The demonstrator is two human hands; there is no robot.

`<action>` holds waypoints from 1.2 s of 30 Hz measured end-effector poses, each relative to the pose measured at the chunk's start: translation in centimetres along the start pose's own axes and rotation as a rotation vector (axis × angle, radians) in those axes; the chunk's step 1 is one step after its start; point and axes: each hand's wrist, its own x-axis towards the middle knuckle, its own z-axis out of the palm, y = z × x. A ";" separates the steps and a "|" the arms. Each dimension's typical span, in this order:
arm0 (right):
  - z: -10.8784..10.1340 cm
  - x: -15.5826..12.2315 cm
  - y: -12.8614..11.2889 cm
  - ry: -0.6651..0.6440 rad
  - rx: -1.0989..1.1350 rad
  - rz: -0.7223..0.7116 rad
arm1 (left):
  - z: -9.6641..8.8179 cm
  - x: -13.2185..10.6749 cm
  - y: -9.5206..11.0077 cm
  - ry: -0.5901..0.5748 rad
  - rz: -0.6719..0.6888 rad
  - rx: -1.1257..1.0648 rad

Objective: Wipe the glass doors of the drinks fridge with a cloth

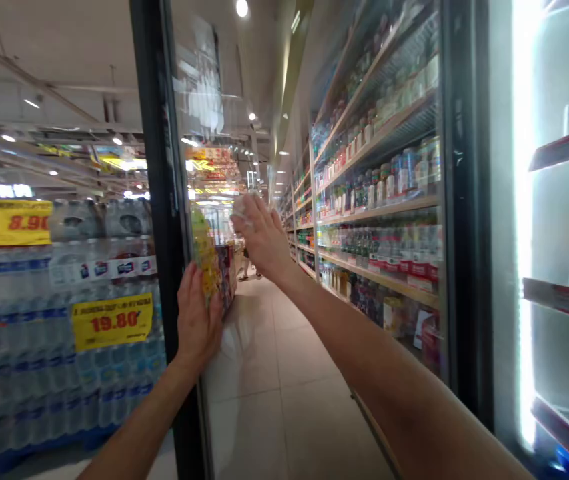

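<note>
A glass door in a black frame stands in front of me. My left hand lies against the door's left edge, its fingers stretched out over the frame and glass. My right hand is raised near the middle of the pane and presses a white cloth or tissue to the glass. Motion blurs the right fingers a little, and the hand covers part of the cloth. Smears and reflections show on the upper part of the pane.
To the left stand stacked packs of bottled water with yellow price signs. Through the glass I see a tiled aisle floor and shelves of drinks. A lit cooler with racks is at the right.
</note>
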 end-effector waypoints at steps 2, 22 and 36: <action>1.1 -2.5 -2.3 -0.063 0.022 -0.262 | -0.8 -0.9 -0.3 0.014 -0.001 -0.016; 3.5 -14.3 -7.7 -0.094 0.146 -0.436 | -1.3 -5.6 -1.5 -0.117 -0.112 -0.108; 0.5 -21.5 -3.9 -0.003 0.045 0.112 | 1.9 -11.6 2.8 -0.271 0.051 -0.046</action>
